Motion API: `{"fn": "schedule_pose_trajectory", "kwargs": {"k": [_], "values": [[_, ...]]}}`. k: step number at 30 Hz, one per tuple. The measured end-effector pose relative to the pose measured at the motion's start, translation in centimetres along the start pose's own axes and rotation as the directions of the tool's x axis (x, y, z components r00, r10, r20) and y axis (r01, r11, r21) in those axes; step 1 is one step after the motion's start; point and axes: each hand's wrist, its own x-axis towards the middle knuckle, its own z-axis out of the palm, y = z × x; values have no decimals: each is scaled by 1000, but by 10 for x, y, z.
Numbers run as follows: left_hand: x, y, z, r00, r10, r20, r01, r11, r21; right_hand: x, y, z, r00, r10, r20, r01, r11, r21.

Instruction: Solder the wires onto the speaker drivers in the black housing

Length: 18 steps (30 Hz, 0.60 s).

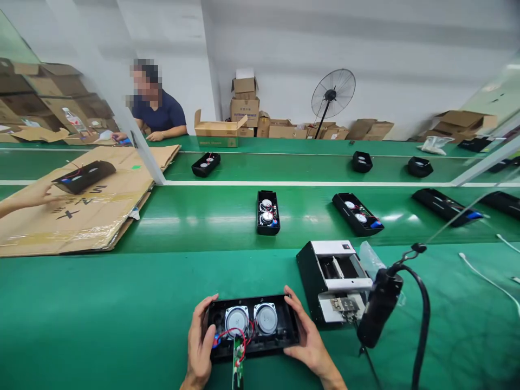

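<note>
Green counter (pixel 122 319), with a conveyor belt (pixel 227 216) beyond it carrying further black housings (pixel 268 212) of the same kind. Flattened cardboard (pixel 81 211) at far left bears large dark characters, seen upside down and not legible; printing on the stacked cartons (pixel 245 108) by the wall is too small to read. A black-and-white screw feeder box (pixel 333 279) stands just right of the work, with a hanging electric screwdriver (pixel 379 309) beside it.

Speaker housing (pixel 252 325), open side up on the counter's near edge, shows two round drivers, red wiring and a small green circuit board (pixel 238 368) hanging over its front edge. Left hand (pixel 200 341) and right hand (pixel 309 338) each clasp one end, every grip closed around the housing. Good practice, as judged here: steady both ends evenly, keep thumbs clear of the cones, and avoid straining the red leads. No brand marking is visible on the housing.
</note>
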Motion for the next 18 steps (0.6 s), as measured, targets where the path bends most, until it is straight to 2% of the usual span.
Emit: {"fn": "schedule_pose_trajectory", "kwargs": {"k": [4, 7, 11, 14, 16, 18], "values": [[8, 12, 6, 990, 126, 67, -131, 987, 93, 5, 2, -3, 998, -58, -29, 59, 998, 5], [14, 9, 1, 977, 179, 113, -194, 971, 137, 8, 0, -2, 993, -117, -22, 116, 992, -44], [19, 0, 0, 976, 207, 71, -215, 968, 131, -1, -4, 10, 975, -221, -38, 202, 941, -272], [19, -3, 3, 977, 201, 66, -208, 970, 124, -22, -3, 33, 943, -310, -120, 203, 823, -531], [19, -4, 3, 979, 192, 67, -199, 972, 122, -36, -1, 51, 887, -435, -156, 217, 691, -690], [20, -4, 3, 980, 185, 73, -193, 974, 117, -42, -2, 67, 811, -579, -83, 295, 529, -796]]}}
